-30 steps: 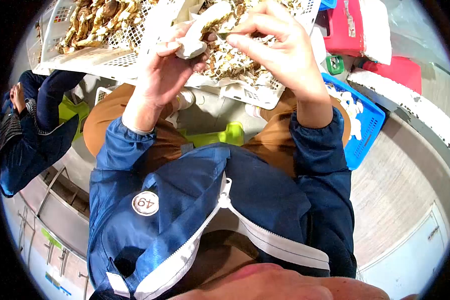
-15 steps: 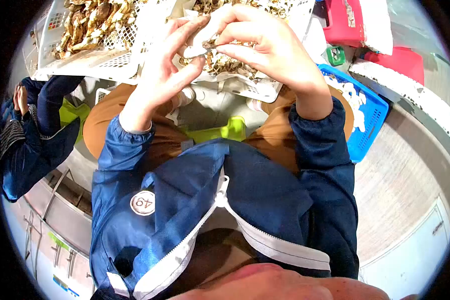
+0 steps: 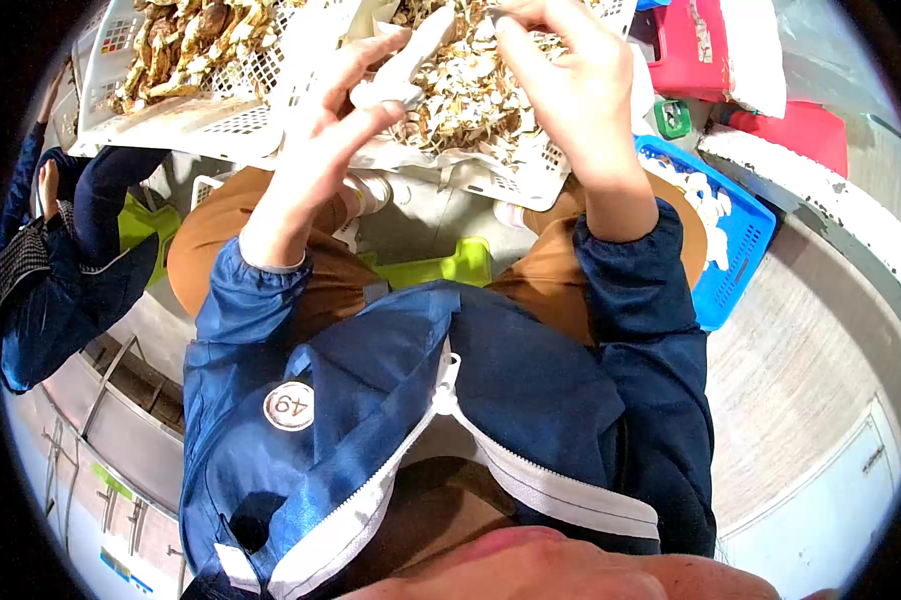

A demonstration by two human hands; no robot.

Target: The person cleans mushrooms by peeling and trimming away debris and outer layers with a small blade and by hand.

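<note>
A pale, peeled mushroom (image 3: 407, 70) with a long stem rests between the thumb and fingers of my left hand (image 3: 321, 130), over a white basket (image 3: 516, 185). Brown and cream peelings (image 3: 476, 105) fill much of that basket beneath both hands. To the right, my right hand (image 3: 576, 85) is closed in a pinch near the top edge, apart from the mushroom. A small dark bit shows at its fingertips, too little of it to name.
Another white basket (image 3: 201, 140) at the upper left holds unpeeled brown mushrooms (image 3: 191, 45). On the right, a blue basket (image 3: 736, 265) contains white pieces (image 3: 709, 205). A green item (image 3: 673, 118) and red containers (image 3: 801, 130) lie beyond. Another person (image 3: 81, 270) sits at the left.
My right hand has moved away from the mushroom, up and to the right, uncovering the peelings. My left hand keeps hold of the mushroom, which now shows more fully.
</note>
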